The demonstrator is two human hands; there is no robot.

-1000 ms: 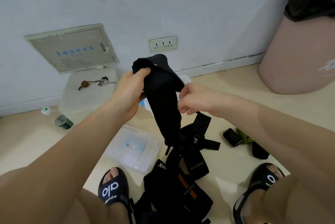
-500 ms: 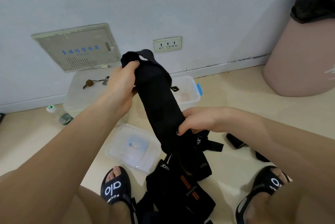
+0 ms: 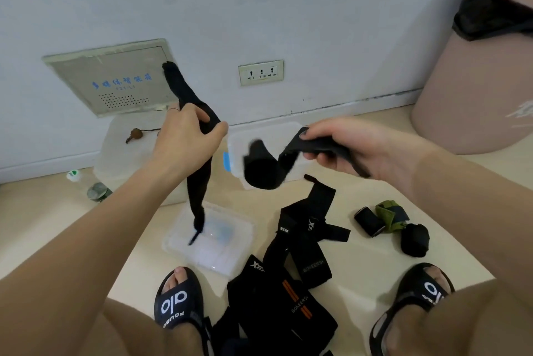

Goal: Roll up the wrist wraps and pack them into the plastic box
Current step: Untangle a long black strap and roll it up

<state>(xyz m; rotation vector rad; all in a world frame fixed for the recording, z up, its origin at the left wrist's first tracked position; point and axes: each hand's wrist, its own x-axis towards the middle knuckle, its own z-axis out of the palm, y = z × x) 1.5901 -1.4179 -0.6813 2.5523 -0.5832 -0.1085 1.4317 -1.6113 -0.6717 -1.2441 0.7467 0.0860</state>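
So each hand grips its own black wrap, left hand (image 3: 184,136) and right hand (image 3: 360,150), with the plastic box (image 3: 239,139) between them looking empty.

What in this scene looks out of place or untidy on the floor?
A plastic bottle lies on its side by the wall, beside the large white box. Unrolled black wraps sprawl in a heap between the person's feet, while the open plastic box shows nothing packed in the part I can see.
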